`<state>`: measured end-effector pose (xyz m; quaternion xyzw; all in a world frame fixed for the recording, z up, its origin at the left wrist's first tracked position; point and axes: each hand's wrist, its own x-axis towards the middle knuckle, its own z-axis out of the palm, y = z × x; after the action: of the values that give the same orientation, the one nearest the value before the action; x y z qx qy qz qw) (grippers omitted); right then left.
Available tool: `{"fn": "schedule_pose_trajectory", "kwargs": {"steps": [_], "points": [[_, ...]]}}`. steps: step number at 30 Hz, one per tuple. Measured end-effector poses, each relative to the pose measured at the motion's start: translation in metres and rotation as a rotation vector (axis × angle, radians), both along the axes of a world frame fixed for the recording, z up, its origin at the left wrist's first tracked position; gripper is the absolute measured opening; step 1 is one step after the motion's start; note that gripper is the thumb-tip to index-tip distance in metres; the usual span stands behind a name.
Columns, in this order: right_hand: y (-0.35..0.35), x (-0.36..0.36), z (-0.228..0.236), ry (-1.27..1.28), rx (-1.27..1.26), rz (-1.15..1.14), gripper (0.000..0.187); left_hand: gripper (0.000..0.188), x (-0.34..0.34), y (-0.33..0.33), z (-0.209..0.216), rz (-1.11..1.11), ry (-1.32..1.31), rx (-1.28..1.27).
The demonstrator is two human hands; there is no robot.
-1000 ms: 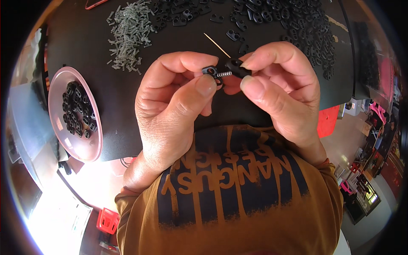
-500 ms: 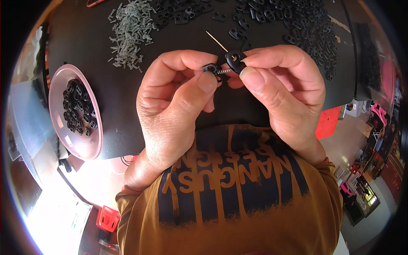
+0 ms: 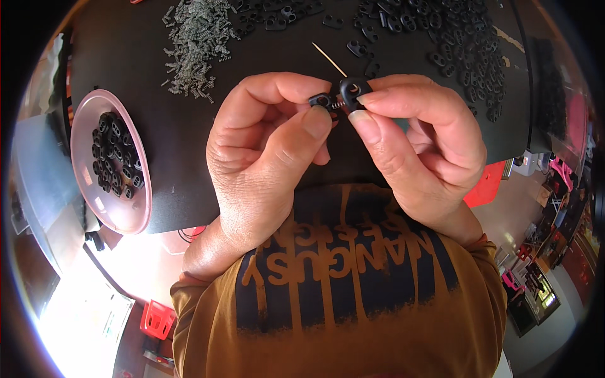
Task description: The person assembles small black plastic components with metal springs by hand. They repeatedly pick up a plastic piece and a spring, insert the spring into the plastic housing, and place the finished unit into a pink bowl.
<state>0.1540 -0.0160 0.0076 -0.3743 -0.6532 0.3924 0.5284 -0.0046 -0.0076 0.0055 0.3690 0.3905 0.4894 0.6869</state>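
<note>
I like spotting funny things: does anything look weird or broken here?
Nothing looks clearly broken. The thin pale stick jutting past the black piece in the right hand looks odd: it's the only stick showing among black parts and springs.

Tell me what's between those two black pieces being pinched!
In the head view, a metal coil spring lies between the left cord-lock piece and the right one.

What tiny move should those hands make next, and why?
Probably, with the right hand, ease the rounded black cord-lock shell straight toward the smaller black insert pinched in the left hand. The coiled metal spring shows in the gap between them, so they look not yet closed together. Whether the thin wooden stick passes through the shell, I cannot tell.
</note>
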Motion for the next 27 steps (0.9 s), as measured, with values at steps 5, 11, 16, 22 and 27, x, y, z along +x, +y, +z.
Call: {"fn": "schedule_pose_trajectory", "kwargs": {"steps": [5,11,16,22,27], "points": [[-0.0011,-0.0023,0.0034,0.014,-0.076,-0.021,0.027,0.018,0.0013,-0.0010,-0.0005,0.008,-0.007,0.018],[0.0035,0.0028,0.0010,-0.162,0.095,0.018,0.029,0.018,0.0026,-0.0015,-0.0011,0.013,-0.004,0.089],[0.0042,0.0032,-0.0006,-0.164,0.120,0.013,0.029,0.019,0.0032,-0.0013,-0.0019,-0.005,-0.065,0.065],[0.0019,-0.0006,-0.0022,-0.099,0.045,-0.014,0.028,0.020,0.0032,-0.0012,-0.0041,-0.006,-0.094,0.051],[0.0013,-0.0025,-0.0001,-0.020,-0.049,-0.001,0.026,0.026,0.0020,-0.0009,-0.0077,-0.035,-0.112,0.105]]}}
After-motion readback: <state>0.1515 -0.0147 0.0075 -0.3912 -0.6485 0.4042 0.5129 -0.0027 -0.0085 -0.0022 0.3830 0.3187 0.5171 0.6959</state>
